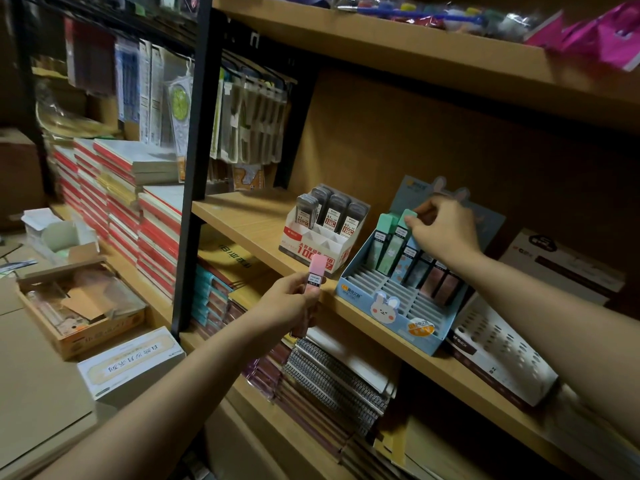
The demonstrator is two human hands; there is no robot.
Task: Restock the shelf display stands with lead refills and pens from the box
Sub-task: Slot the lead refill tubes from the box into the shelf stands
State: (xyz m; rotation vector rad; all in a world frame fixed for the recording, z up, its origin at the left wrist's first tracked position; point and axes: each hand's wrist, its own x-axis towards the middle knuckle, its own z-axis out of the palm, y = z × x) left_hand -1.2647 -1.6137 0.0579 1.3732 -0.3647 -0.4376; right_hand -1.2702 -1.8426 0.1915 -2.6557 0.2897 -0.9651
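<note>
A light blue display stand [388, 308] with a bunny picture sits on the middle wooden shelf, its back rows holding several lead refill cases. My right hand [441, 228] pinches the top of a green refill case [403, 233] standing in the back row. Below the shelf edge, my left hand [289, 301] grips a pink refill case [313, 277] upright. To the left of the blue stand, a white and red display stand [315, 249] holds several grey refill cases [334, 209].
An open cardboard box [81, 306] with packed items sits on the floor at left, beside a white box [131, 362]. Notebooks are stacked on lower shelves. A perforated white box [502, 358] lies right of the blue stand. Hanging packets fill the back left.
</note>
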